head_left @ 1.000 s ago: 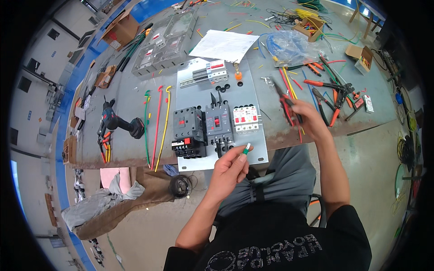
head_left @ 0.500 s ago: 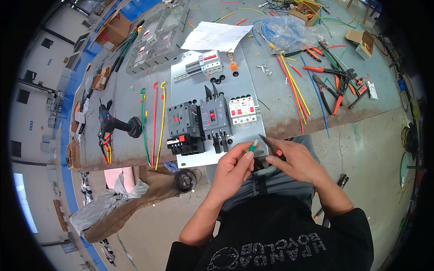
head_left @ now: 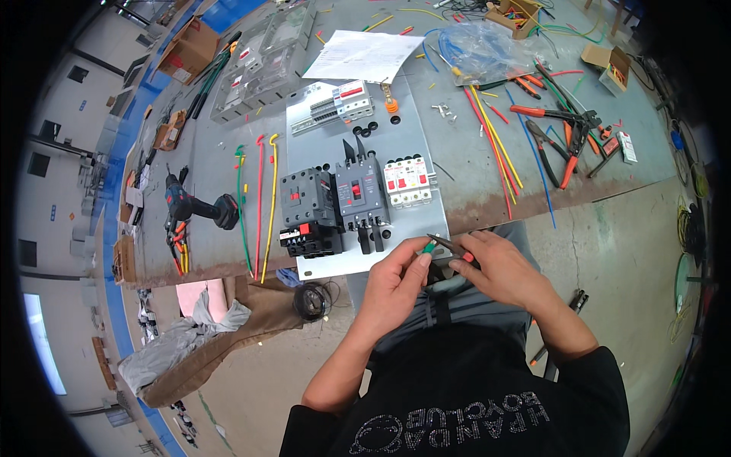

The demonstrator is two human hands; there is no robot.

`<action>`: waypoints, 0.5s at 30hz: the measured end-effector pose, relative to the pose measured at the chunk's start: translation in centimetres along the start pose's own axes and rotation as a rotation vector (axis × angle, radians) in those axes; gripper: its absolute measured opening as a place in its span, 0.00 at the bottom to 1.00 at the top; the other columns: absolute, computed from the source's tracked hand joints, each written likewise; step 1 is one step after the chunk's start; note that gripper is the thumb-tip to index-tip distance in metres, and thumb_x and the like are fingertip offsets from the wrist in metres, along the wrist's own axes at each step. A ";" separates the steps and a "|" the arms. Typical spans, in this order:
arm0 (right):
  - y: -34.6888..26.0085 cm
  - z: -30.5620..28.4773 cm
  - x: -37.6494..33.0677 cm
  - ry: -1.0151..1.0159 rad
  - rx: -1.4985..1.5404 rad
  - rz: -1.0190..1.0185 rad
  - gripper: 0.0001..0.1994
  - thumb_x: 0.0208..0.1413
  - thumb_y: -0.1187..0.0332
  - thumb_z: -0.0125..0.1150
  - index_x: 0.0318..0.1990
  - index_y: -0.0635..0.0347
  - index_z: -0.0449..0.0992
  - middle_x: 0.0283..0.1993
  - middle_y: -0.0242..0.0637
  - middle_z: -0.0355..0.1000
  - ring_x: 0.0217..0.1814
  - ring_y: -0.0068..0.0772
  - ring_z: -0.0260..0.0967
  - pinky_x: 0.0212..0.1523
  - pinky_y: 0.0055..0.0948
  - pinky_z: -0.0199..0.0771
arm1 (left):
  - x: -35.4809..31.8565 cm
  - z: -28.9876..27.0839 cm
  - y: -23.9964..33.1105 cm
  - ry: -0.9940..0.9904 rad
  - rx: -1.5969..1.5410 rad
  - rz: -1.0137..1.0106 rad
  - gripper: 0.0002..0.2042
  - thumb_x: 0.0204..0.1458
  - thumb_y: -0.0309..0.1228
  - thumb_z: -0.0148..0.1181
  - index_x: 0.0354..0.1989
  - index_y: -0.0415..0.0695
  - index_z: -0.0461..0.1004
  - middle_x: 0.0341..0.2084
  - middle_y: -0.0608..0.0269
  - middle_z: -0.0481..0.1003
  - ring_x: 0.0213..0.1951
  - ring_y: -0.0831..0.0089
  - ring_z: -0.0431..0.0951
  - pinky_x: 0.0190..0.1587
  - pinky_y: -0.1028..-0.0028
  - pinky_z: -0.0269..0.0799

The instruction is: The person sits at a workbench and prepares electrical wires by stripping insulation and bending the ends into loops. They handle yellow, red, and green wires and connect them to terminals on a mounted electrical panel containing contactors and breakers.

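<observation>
Near the table's front edge, my left hand (head_left: pixel 396 280) pinches a small green piece with a pale tip (head_left: pixel 429 247) between thumb and fingers; it looks like a wire end, but the rest of it is hidden. My right hand (head_left: pixel 499 268) is closed round long-nose pliers (head_left: pixel 448 244) with red and dark handles. Their pointed jaws reach the pale tip; whether they grip it I cannot tell. Just beyond the hands lies a metal mounting plate (head_left: pixel 415 228). It bears a black contactor (head_left: pixel 306 199), a moulded-case circuit breaker (head_left: pixel 358 190) and a white miniature breaker block (head_left: pixel 408 181).
Green, red (head_left: pixel 260 206) and yellow wires lie left of the plate, beside a cordless drill (head_left: pixel 194 204). To the right are more wires (head_left: pixel 499 152) and several hand tools (head_left: pixel 567 145). Paper sheets (head_left: pixel 365 55) overlap the plate's far end, near a plastic bag (head_left: pixel 487 53).
The pliers' jaws have moved left and now meet the green piece's tip. My left hand has barely shifted. The plate and its devices sit slightly differently in view.
</observation>
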State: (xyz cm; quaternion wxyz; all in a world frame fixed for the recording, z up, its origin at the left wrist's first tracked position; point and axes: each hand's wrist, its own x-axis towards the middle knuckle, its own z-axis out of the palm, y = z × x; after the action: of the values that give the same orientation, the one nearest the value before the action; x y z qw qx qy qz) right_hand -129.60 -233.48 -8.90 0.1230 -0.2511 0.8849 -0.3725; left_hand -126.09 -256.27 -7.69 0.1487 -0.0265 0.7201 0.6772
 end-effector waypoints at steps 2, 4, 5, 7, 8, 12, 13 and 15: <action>-0.3 -0.1 -0.2 -0.016 0.060 0.038 0.15 0.64 0.64 0.63 0.51 0.66 0.74 0.43 0.51 0.73 0.46 0.60 0.73 0.45 0.47 0.74 | 0.0 0.1 0.0 -0.001 0.007 0.003 0.13 0.70 0.30 0.55 0.58 0.38 0.75 0.24 0.71 0.71 0.28 0.84 0.69 0.33 0.79 0.67; -0.4 0.1 -0.1 -0.009 0.107 0.025 0.14 0.64 0.65 0.63 0.51 0.65 0.74 0.43 0.51 0.74 0.45 0.60 0.74 0.44 0.48 0.75 | -0.1 0.1 -0.1 0.011 0.013 0.012 0.13 0.70 0.31 0.55 0.58 0.38 0.75 0.24 0.72 0.71 0.27 0.85 0.67 0.30 0.80 0.64; -0.1 0.2 -0.1 0.012 0.113 0.000 0.14 0.64 0.65 0.64 0.51 0.64 0.74 0.42 0.51 0.74 0.44 0.60 0.74 0.44 0.49 0.75 | -0.1 0.2 -0.2 0.013 0.009 0.025 0.13 0.71 0.31 0.55 0.58 0.39 0.75 0.24 0.72 0.70 0.25 0.86 0.65 0.28 0.81 0.61; 0.2 0.3 0.1 -0.010 0.171 0.004 0.13 0.64 0.65 0.64 0.49 0.63 0.74 0.39 0.51 0.75 0.42 0.61 0.75 0.42 0.50 0.75 | 0.1 0.3 -0.4 0.026 0.006 0.038 0.12 0.71 0.32 0.55 0.55 0.39 0.76 0.23 0.73 0.69 0.23 0.87 0.63 0.25 0.81 0.58; 0.1 0.3 0.2 -0.055 0.226 0.034 0.12 0.64 0.65 0.64 0.48 0.63 0.74 0.37 0.52 0.75 0.40 0.61 0.75 0.41 0.51 0.74 | 0.2 0.3 -0.4 0.037 0.009 0.034 0.11 0.71 0.33 0.55 0.52 0.39 0.76 0.23 0.73 0.68 0.23 0.87 0.63 0.25 0.81 0.57; 0.6 1.9 0.1 -0.036 0.252 0.056 0.10 0.63 0.67 0.64 0.44 0.63 0.73 0.30 0.53 0.73 0.35 0.64 0.74 0.36 0.52 0.73 | 0.3 0.4 -1.1 0.063 0.081 0.058 0.11 0.71 0.34 0.55 0.42 0.39 0.77 0.21 0.74 0.67 0.22 0.87 0.61 0.23 0.81 0.56; 0.8 1.9 0.1 -0.019 0.238 0.054 0.10 0.62 0.67 0.65 0.42 0.63 0.72 0.30 0.53 0.74 0.35 0.64 0.74 0.36 0.52 0.73 | 0.4 0.6 -1.3 0.062 0.061 0.062 0.11 0.72 0.34 0.55 0.41 0.39 0.76 0.21 0.74 0.67 0.21 0.88 0.61 0.23 0.81 0.55; 1.0 2.1 0.1 -0.036 0.182 0.088 0.11 0.61 0.67 0.66 0.42 0.63 0.73 0.30 0.53 0.74 0.35 0.64 0.74 0.36 0.52 0.73 | 0.5 0.8 -1.6 0.071 0.031 0.063 0.12 0.72 0.34 0.54 0.39 0.40 0.76 0.20 0.74 0.67 0.21 0.88 0.61 0.23 0.81 0.54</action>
State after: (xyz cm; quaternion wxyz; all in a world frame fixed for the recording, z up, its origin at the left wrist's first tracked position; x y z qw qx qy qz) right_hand -129.17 -234.16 -11.13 0.1774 -0.2065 0.8552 -0.4411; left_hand -126.05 -255.54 -9.39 0.1021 -0.0258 0.7357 0.6690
